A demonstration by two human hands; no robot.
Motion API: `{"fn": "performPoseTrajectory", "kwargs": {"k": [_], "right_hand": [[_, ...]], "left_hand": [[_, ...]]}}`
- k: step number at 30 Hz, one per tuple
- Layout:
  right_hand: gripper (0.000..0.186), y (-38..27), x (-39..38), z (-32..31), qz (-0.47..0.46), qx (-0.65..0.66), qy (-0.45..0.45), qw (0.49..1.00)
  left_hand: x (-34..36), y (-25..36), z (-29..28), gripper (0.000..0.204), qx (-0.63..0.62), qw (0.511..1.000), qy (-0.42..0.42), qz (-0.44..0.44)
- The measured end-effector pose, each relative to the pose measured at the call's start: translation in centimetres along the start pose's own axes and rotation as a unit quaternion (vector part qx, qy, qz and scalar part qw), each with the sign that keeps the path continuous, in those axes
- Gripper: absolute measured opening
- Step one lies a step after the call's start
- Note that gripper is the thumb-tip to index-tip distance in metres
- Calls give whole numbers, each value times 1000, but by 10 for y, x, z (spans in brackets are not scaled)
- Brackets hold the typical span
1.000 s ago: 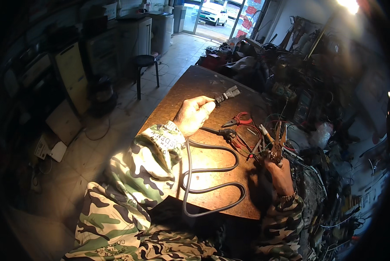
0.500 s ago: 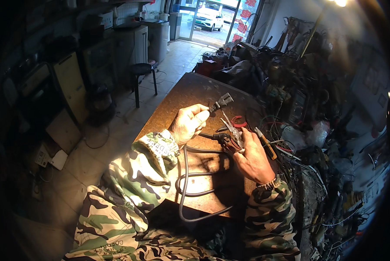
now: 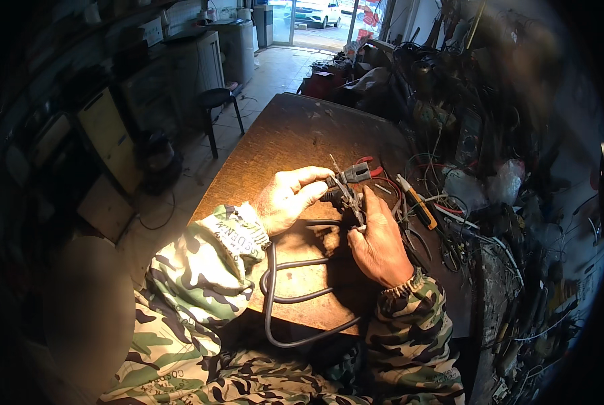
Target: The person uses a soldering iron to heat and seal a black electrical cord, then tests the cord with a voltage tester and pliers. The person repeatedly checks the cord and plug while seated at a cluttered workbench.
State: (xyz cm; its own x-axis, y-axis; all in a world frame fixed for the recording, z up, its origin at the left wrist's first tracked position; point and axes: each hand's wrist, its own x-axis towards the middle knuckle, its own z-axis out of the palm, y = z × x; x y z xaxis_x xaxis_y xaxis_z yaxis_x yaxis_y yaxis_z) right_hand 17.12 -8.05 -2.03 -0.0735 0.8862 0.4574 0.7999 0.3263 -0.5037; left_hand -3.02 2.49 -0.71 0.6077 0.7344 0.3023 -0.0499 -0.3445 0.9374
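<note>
The right hand [image 3: 377,239], which a second ago rested apart near the bench's right edge, has come across to meet the left hand [image 3: 290,197] over the middle of the wooden bench [image 3: 281,131]. The left hand is closed around the end of a thick black cable [image 3: 295,297], thumb and fingers pinching it just behind a small dark plug [image 3: 354,173] that juts out toward the far side. The right hand is curled shut on a slim metal tool [image 3: 352,202], seemingly pliers or snips, with its tip set against the cable end close to the plug; whether the tool's tips are biting the wire cannot be told from here. The cable runs back from the grip in loose loops across the near part of the bench and hangs off its near edge. By the look of it, the work in hand is trimming or stripping the cable at the plug, which would call for a steady left-hand hold while the tool closes on the right spot. A yellow-handled tool [image 3: 418,206] lies among tangled wires [image 3: 443,223] along the right edge, just beside the right hand.
</note>
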Motion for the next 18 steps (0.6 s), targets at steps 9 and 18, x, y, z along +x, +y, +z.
{"fn": "performPoseTrajectory", "kwargs": {"k": [9,18], "right_hand": [[73,-3,-2,-2,16,15,12,1000],[62,-9,3,-11,47,-48,4,998]], "left_hand": [[1,-1,10,29,-22,999,-48,-13],[-4,14,6,23,22,998,-64,-5]]}}
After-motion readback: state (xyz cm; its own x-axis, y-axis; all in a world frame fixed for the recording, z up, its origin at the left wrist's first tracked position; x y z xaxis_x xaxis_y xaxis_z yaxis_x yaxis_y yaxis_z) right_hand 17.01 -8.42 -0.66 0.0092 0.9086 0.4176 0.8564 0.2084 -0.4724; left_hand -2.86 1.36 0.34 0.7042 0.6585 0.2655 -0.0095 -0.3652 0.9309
